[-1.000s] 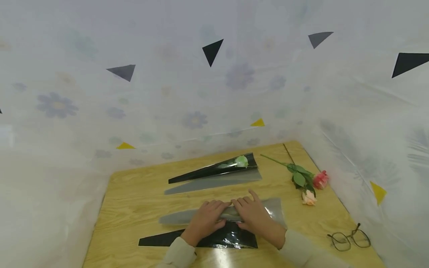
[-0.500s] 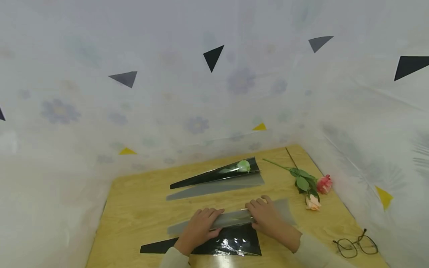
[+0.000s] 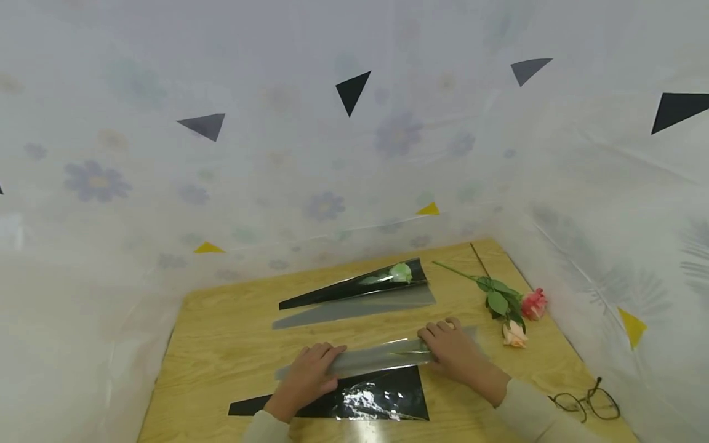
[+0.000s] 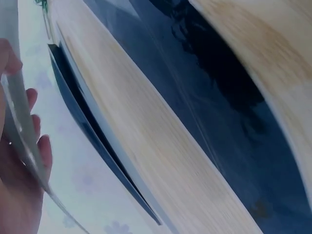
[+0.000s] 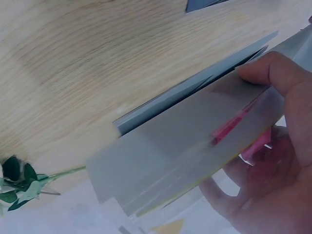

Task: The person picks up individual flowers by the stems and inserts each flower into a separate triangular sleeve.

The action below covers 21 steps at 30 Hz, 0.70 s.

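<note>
Grey translucent wrapper (image 3: 376,359) in the pinch of left hand (image 3: 306,373) and right hand (image 3: 456,354).

Eyeglasses (image 3: 583,403) on a wooden table (image 3: 221,332), pale floral sheeting (image 3: 266,184), yellow triangles (image 3: 429,209)

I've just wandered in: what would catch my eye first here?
Probably the left hand and right hand, gripping a grey sleeve above the table. Next come the bright pinkish-red flower and the peach flower, lying towards the table's right edge. Farther back, a pale green flower stands out against the rear black sleeve.
</note>
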Each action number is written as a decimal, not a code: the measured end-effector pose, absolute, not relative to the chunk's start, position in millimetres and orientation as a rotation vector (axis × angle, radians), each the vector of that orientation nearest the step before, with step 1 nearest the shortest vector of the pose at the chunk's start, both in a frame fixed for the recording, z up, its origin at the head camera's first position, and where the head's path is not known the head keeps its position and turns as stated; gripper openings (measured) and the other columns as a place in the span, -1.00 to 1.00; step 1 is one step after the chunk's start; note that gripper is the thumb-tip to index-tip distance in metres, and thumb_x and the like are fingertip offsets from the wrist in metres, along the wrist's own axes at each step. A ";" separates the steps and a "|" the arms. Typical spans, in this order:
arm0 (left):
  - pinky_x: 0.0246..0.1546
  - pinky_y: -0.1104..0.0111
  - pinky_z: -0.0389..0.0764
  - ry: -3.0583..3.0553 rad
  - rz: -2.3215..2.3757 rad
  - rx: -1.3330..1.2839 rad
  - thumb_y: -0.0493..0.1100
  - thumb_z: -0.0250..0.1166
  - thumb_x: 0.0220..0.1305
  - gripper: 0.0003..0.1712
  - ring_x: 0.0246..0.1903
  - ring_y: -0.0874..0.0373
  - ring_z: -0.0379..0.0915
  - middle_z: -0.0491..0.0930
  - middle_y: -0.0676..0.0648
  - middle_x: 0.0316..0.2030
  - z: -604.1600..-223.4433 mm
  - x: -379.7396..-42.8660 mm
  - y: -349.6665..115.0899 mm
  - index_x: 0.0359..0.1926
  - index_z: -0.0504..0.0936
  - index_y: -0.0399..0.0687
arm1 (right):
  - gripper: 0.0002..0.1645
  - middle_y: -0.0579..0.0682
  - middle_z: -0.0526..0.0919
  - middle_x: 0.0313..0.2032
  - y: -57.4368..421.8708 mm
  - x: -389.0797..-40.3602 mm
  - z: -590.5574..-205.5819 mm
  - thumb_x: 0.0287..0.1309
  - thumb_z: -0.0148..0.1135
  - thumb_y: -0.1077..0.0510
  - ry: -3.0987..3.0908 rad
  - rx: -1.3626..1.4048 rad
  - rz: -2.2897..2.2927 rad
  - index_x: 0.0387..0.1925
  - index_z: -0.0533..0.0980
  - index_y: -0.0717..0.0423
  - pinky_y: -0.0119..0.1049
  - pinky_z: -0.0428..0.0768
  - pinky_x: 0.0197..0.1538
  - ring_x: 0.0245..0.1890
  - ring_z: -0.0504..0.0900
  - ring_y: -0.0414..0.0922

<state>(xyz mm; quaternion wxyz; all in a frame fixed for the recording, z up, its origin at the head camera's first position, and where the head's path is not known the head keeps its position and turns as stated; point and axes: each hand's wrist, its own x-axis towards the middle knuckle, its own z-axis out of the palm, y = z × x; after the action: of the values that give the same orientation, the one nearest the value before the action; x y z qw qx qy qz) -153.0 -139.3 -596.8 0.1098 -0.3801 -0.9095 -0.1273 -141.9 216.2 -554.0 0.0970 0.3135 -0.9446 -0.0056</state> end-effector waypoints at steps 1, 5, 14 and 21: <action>-0.27 0.26 0.39 -2.681 -0.367 -1.106 0.01 0.32 -0.02 -0.33 -0.23 0.22 0.39 0.48 0.13 -0.18 -596.4 -153.4 -141.1 0.20 0.43 0.10 | -0.24 -0.01 0.55 -0.15 218.3 -142.5 -553.6 -0.31 0.49 -0.18 -2.807 0.919 -0.021 -0.03 0.44 0.02 0.08 0.34 0.03 -0.14 0.53 -0.02; -0.30 0.28 0.35 -2.682 -0.338 -1.075 -0.01 0.30 0.00 -0.36 -0.28 0.23 0.35 0.46 0.12 -0.25 -594.4 -154.7 -148.9 0.18 0.44 0.08 | -0.21 0.01 0.54 -0.13 226.4 -144.3 -552.5 -0.31 0.51 -0.17 -2.837 0.881 -0.043 0.00 0.44 0.04 0.10 0.35 0.00 -0.14 0.53 0.02; -0.29 0.33 0.30 -2.751 -0.337 -0.997 -0.03 0.27 0.03 -0.38 -0.30 0.28 0.30 0.45 0.17 -0.28 -590.8 -154.7 -162.8 0.19 0.44 0.11 | -0.16 0.02 0.55 -0.15 243.6 -148.1 -552.8 -0.32 0.50 -0.17 -2.850 0.861 -0.055 0.06 0.43 0.04 0.12 0.33 0.02 -0.14 0.54 0.03; -0.26 0.27 0.29 -2.726 -0.355 -0.977 -0.06 0.31 -0.01 -0.34 -0.20 0.23 0.37 0.49 0.14 -0.22 -593.6 -154.8 -168.0 0.20 0.43 0.08 | -0.16 0.02 0.56 -0.15 254.7 -147.1 -552.5 -0.35 0.51 -0.18 -2.846 0.837 -0.037 0.04 0.46 0.05 0.08 0.37 -0.02 -0.12 0.52 0.06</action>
<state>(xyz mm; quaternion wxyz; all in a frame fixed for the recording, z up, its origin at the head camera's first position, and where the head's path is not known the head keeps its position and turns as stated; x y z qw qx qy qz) -154.8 -168.0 -593.6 0.1120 -0.3329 -0.9284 -0.1210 -147.1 254.7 -552.5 0.0874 0.2810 -0.9557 -0.0124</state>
